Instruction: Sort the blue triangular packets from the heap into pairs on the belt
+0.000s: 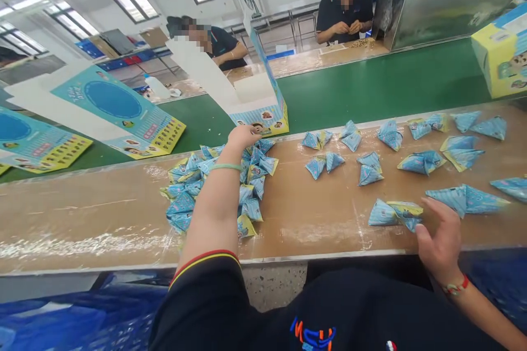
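Note:
Several blue and yellow triangular packets lie on a brown worktop (102, 219). My left hand (242, 136) reaches over a dense pile of packets (214, 186), fingers curled at the far edge of the pile beside an open display box (263, 104); what it holds is hidden. My right hand (440, 241) rests at the near edge with fingers spread, touching a pair of packets (395, 214). More packets lie in loose pairs (325, 164) across the right half of the worktop.
A green conveyor belt (370, 88) runs behind the worktop, carrying flat printed cartons (111, 115) at left and a yellow box (500, 55) at right. Two other people work at the far side. Blue bags lie below the near edge.

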`<state>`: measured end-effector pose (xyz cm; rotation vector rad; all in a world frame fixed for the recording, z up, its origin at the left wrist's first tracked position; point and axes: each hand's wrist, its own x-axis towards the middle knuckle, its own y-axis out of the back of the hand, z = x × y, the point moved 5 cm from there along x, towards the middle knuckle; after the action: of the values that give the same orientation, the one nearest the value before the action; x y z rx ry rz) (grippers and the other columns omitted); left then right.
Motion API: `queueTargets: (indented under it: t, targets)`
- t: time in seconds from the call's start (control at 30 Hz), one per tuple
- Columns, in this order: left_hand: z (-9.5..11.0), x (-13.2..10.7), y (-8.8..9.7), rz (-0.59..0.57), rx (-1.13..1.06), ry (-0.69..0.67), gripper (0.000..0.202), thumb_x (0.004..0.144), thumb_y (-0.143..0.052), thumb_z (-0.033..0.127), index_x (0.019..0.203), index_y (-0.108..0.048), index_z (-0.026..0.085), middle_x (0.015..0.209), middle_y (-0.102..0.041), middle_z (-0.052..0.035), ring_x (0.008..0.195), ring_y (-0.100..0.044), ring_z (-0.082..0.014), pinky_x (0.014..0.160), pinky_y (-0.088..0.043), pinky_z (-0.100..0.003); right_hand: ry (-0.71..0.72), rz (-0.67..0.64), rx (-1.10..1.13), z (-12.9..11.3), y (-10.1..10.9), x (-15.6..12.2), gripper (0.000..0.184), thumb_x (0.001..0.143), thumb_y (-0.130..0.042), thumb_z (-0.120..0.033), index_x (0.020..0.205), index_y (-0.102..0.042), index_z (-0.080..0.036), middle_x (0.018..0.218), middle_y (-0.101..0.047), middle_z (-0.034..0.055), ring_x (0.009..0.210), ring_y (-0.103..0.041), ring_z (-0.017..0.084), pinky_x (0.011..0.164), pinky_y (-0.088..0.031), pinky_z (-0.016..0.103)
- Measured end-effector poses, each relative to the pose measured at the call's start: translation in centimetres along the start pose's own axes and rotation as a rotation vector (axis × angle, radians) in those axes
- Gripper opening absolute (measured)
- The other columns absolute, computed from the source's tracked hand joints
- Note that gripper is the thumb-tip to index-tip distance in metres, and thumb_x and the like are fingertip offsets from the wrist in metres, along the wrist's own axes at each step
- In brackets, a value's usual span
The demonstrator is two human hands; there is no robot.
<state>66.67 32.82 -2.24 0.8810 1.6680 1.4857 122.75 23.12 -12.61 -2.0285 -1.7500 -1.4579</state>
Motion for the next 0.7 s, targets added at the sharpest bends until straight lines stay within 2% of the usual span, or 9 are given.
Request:
queueTargets:
  t: [0.13,0.23,0.33,0.4,0.43,0.5,0.57,0.63,0.7]
  targets:
    - [0.5,0.3,-1.3,-0.027,0.021,0.025,0.035,0.074,-0.071,0.045,0.101,-0.075,0.022,0.111,-0.076,-0.0102,0.106,-0.067,-0.0291,0.085,-0.051,-0.031,0.006,0.056,0.019,0.1,0.2,-0.1,0.045,0.091,-0.059,-0.034,0.131,-0.058,-0.013,0.124,-0.060,0.0163,0.119,-0.057,0.036,0.106,-0.042,0.057]
    - [2.1,0.2,-1.2,0.022,0.007,0.026,0.028,0.072,-0.074,0.036,0.095,-0.076,0.020,0.107,-0.076,-0.0128,0.105,-0.067,-0.0304,0.086,-0.052,-0.033,0.019,0.074,0.015,-0.1,0.2,-0.2,0.044,0.092,-0.058,-0.033,0.132,-0.058,-0.014,0.124,-0.060,0.0160,0.119,-0.057,0.035,0.105,-0.042,0.056]
    - [3.5,-0.4,0.6,0.093,-0.037,-0.003,0.015,0.073,-0.072,0.027,0.083,-0.075,0.017,0.095,-0.076,-0.0132,0.100,-0.068,-0.0305,0.085,-0.052,-0.035,0.034,0.086,0.008,-0.4,0.1,-0.2,0.043,0.093,-0.057,-0.033,0.131,-0.058,-0.013,0.123,-0.060,0.0163,0.118,-0.058,0.034,0.104,-0.044,0.055]
    - [3.6,-1.7,2.9,0.186,-0.088,-0.009,0.019,0.083,-0.063,0.029,0.091,-0.075,0.016,0.095,-0.075,-0.0107,0.098,-0.067,-0.0268,0.087,-0.052,-0.035,0.045,0.110,0.010,-0.5,0.2,-0.2,0.042,0.094,-0.056,-0.033,0.130,-0.057,-0.014,0.122,-0.061,0.0162,0.117,-0.058,0.033,0.103,-0.046,0.055]
    - [3.2,-2.9,4.4,0.297,-0.153,0.005,0.023,0.089,-0.056,0.029,0.097,-0.074,0.016,0.096,-0.075,-0.0091,0.097,-0.066,-0.0240,0.087,-0.052,-0.034,0.047,0.131,0.015,-0.5,0.3,-0.3,0.041,0.093,-0.056,-0.033,0.130,-0.057,-0.014,0.122,-0.061,0.0160,0.117,-0.059,0.034,0.102,-0.046,0.056]
    - [1.7,-6.7,7.2,0.609,-0.361,0.015,0.028,0.092,-0.048,0.030,0.099,-0.072,0.016,0.094,-0.073,-0.0064,0.089,-0.064,-0.0190,0.084,-0.052,-0.032,0.055,0.166,0.031,-0.2,0.4,-0.4,0.041,0.092,-0.058,-0.031,0.130,-0.058,-0.016,0.122,-0.062,0.0157,0.117,-0.059,0.035,0.103,-0.046,0.057]
    - [0.2,-11.9,8.7,0.887,-0.559,-0.064,0.023,0.086,-0.056,0.035,0.086,-0.071,0.017,0.082,-0.071,-0.0035,0.078,-0.060,-0.0166,0.078,-0.053,-0.031,0.054,0.208,0.052,0.2,0.6,-0.6,0.041,0.091,-0.060,-0.030,0.130,-0.059,-0.017,0.120,-0.062,0.0157,0.116,-0.059,0.037,0.104,-0.046,0.059]
    - [-0.9,-17.5,8.6,1.088,-0.649,-0.161,0.022,0.079,-0.063,0.041,0.074,-0.069,0.021,0.070,-0.066,-0.0008,0.070,-0.057,-0.0163,0.072,-0.051,-0.032,0.069,0.260,0.061,0.5,0.9,-0.6,0.040,0.089,-0.061,-0.028,0.128,-0.061,-0.018,0.117,-0.063,0.0157,0.114,-0.060,0.039,0.102,-0.047,0.059]
    - [-2.0,-22.5,7.5,1.244,-0.679,-0.174,0.022,0.077,-0.068,0.044,0.069,-0.068,0.023,0.066,-0.064,0.0002,0.067,-0.057,-0.0169,0.070,-0.050,-0.033,0.120,0.334,0.042,0.1,1.5,-0.5,0.038,0.087,-0.063,-0.026,0.124,-0.063,-0.019,0.111,-0.064,0.0149,0.110,-0.062,0.040,0.097,-0.050,0.058]
